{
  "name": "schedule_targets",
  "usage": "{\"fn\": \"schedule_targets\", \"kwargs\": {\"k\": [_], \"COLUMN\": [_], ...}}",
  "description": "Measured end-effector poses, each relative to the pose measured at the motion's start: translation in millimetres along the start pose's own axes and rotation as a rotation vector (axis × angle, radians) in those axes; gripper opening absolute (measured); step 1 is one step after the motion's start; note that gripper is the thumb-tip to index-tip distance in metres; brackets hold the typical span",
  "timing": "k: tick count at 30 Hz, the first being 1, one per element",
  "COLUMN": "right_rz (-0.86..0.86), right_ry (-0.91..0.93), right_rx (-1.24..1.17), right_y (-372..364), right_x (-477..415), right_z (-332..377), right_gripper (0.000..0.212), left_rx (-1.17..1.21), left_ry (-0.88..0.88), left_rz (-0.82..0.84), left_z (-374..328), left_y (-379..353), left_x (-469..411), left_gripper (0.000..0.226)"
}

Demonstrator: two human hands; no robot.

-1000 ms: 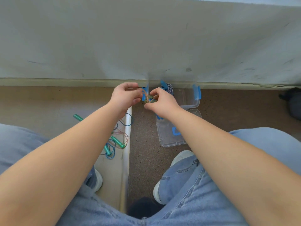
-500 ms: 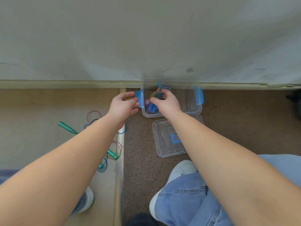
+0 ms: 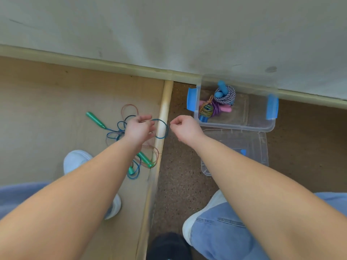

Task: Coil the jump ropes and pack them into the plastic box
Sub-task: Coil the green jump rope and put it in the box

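Box: the clear plastic box (image 3: 234, 126) with blue latches stands open on the speckled brown floor (image 3: 180, 184), against the wall's base.
Lid: the clear lid (image 3: 225, 145) lies flat on the floor just in front of the box, partly under your right forearm.
Packed ropes: three coiled bundles sit at the box's left end: a striped rope (image 3: 227, 95) with blue handles, a purple rope (image 3: 217, 107) with pink handles, and a multicoloured coil (image 3: 206, 109).
Loose ropes: green-handled jump ropes (image 3: 116, 131) lie tangled on the tan board (image 3: 47, 109), and one blue loop (image 3: 162, 136) crosses the wooden edge strip (image 3: 166, 102).
Left hand: your left hand (image 3: 139, 128) is over the tangle, fingers half curled; you cannot tell whether they hold the cord.
Right hand: your right hand (image 3: 185, 128) is beside the box's near left corner, fingers curled with thumb against forefinger, nothing visible in them.
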State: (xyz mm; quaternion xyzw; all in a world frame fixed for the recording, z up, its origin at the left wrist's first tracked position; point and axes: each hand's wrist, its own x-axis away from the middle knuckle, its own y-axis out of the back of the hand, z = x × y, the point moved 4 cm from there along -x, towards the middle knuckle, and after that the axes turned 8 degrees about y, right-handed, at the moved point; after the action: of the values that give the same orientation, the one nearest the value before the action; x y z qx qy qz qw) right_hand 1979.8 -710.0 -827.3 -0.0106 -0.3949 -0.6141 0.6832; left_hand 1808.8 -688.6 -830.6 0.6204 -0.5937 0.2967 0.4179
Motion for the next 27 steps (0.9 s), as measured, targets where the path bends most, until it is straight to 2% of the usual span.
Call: {"fn": "schedule_targets", "kwargs": {"k": [4, 7, 10, 12, 14, 17, 20, 22, 24, 27], "right_rz": [0.064, 0.105, 0.16, 0.203, 0.249, 0.351, 0.394, 0.332, 0.271, 0.229], "right_ry": [-0.005, -0.016, 0.029, 0.081, 0.147, 0.228, 0.219, 0.181, 0.146, 0.071], "right_rx": [0.095, 0.134, 0.178, 0.214, 0.258, 0.396, 0.712, 0.835, 0.868, 0.84], "right_y": [-30.4, -53.1, -78.5, -96.0, -111.7, -131.9, -140.0, -133.8, -124.9, -107.0], "right_x": [-21.6, -36.5, -49.9, -57.2, -63.7, -71.4, -72.7, -72.5, -74.8, -76.0], "right_z": [3.0, 8.4, 16.2, 22.5, 28.6, 27.6, 19.4, 17.3, 12.1, 2.2], "right_gripper": [0.022, 0.028, 0.032, 0.038, 0.048, 0.063, 0.068, 0.066, 0.048, 0.028], "left_rx": [-0.233, -0.368, -0.387, -0.497, -0.688, -0.83, -0.99, -1.052, -1.134, -1.432], "left_ry": [-0.089, -0.131, -0.094, -0.042, -0.014, 0.061, 0.079, -0.025, -0.127, -0.212], "left_rz": [-0.178, -0.306, -0.454, -0.518, -0.515, -0.365, -0.267, -0.293, -0.318, -0.433], "left_z": [4.4, 4.5, 7.7, 10.5, 11.2, 15.7, 26.3, 30.1, 31.5, 31.5], "left_y": [34.8, 56.0, 77.3, 86.7, 93.3, 101.6, 104.2, 103.9, 103.0, 102.8], "left_x": [-19.5, -33.7, -52.0, -60.2, -68.3, -88.0, -103.7, -110.5, -113.2, -111.9], "left_gripper": [0.029, 0.041, 0.048, 0.054, 0.068, 0.084, 0.072, 0.061, 0.044, 0.027]}}
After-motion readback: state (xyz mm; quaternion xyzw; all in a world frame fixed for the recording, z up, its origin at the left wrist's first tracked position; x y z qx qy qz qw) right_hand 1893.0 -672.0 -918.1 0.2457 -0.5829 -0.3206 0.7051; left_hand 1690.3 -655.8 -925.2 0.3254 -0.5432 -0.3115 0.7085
